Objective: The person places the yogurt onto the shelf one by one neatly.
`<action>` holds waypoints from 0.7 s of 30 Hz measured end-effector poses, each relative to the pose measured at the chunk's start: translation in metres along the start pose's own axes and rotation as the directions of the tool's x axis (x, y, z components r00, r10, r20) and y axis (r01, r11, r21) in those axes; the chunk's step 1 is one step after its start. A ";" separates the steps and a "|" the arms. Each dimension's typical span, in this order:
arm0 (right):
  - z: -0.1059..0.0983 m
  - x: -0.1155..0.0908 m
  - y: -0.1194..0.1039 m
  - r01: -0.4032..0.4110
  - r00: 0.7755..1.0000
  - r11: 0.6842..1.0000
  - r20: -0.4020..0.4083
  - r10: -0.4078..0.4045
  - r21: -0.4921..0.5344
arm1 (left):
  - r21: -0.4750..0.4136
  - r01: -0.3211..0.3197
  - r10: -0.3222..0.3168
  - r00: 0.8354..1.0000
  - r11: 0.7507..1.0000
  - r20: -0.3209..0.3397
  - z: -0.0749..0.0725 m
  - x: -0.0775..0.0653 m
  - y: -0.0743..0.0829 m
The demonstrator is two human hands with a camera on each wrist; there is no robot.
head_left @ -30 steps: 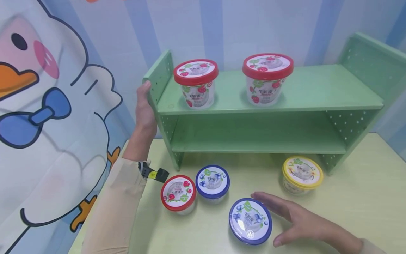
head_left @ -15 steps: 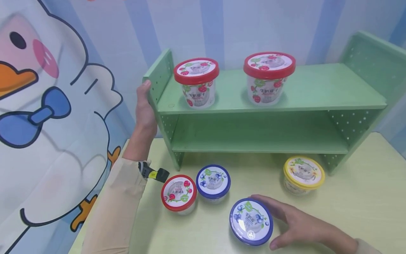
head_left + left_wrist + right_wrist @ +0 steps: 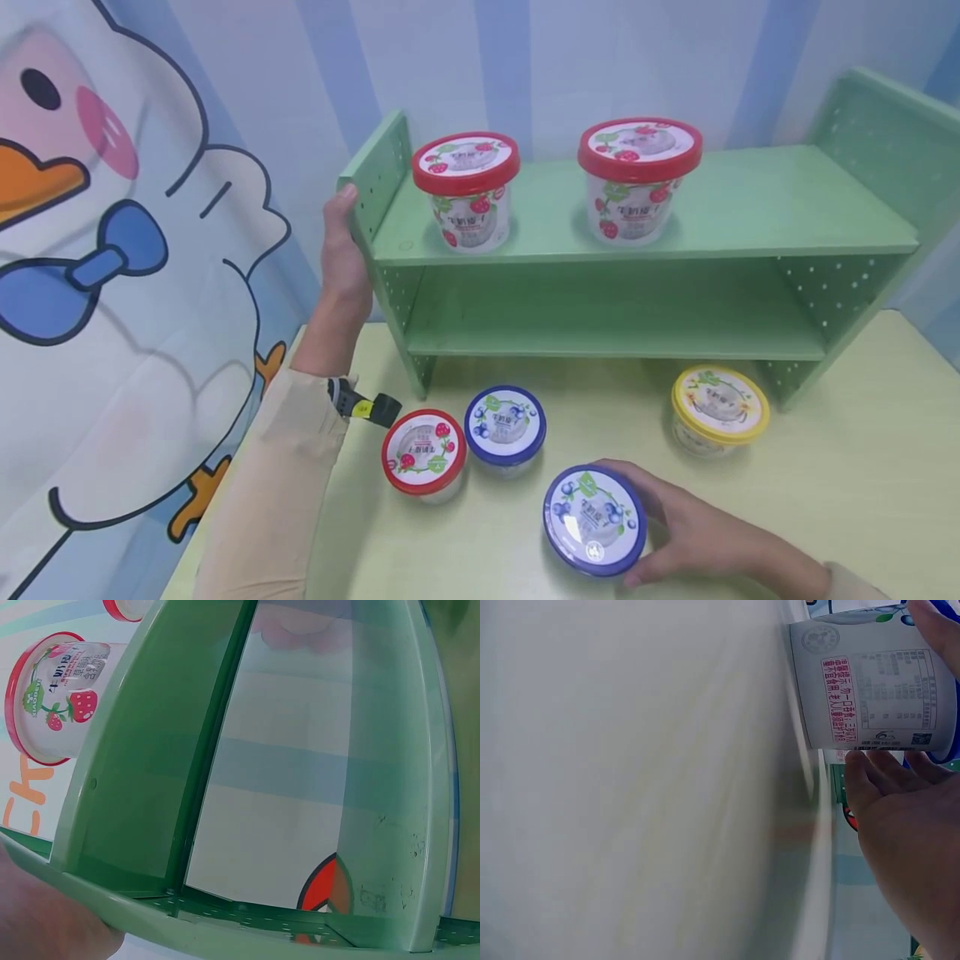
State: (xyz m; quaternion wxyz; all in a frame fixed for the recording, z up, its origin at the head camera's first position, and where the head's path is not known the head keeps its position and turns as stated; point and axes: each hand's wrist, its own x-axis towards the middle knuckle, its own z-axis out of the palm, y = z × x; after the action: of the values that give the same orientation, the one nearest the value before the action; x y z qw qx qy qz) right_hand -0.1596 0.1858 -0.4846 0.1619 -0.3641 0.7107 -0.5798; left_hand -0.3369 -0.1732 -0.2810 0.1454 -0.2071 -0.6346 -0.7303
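Note:
My right hand (image 3: 693, 533) holds a plastic cup with a blue lid and blueberry prints (image 3: 595, 521), low over the table at front centre. In the right wrist view the thumb lies on one side of the white cup wall (image 3: 870, 690) and the fingertips on the opposite side. The left hand (image 3: 347, 258) rests against the outer left side of a green two-tier shelf (image 3: 637, 258), with most of its fingers hidden. Seen from the left wrist, this hand (image 3: 52, 915) stays outside the side panel.
Two red-lidded strawberry cups (image 3: 465, 192) (image 3: 640, 182) stand on the upper tier. On the pale table (image 3: 465, 550) are another red-lidded cup (image 3: 424, 452) beside a blue-lidded one (image 3: 505, 425), and a yellow-lidded cup (image 3: 720, 406) at the right shelf leg. A cartoon-printed cloth (image 3: 187, 333) hangs left.
The right hand has moved left, from beside the blue-lidded cup to a hold around it. My left hand keeps its place on the shelf's side.

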 end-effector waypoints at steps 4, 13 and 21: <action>0.001 0.002 -0.001 0.003 1.000 1.000 -0.014 -0.004 -0.022 | 0.000 -0.009 0.009 1.000 1.000 -0.001 0.000 0.000 0.000; 0.007 0.003 -0.004 -0.091 0.993 0.989 -0.081 0.082 -0.115 | 0.004 0.005 -0.005 1.000 1.000 -0.009 -0.001 0.000 -0.001; 0.010 0.004 -0.005 -0.097 0.991 0.992 -0.099 0.089 -0.082 | 0.026 0.010 -0.010 1.000 1.000 -0.012 -0.001 0.001 -0.001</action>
State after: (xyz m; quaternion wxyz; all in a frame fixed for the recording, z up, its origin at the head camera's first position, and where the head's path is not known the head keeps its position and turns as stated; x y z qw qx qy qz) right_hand -0.1545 0.1754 -0.4822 0.1390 -0.3091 0.7583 -0.5569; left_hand -0.3383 -0.1738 -0.2820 0.1482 -0.1976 -0.6442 -0.7239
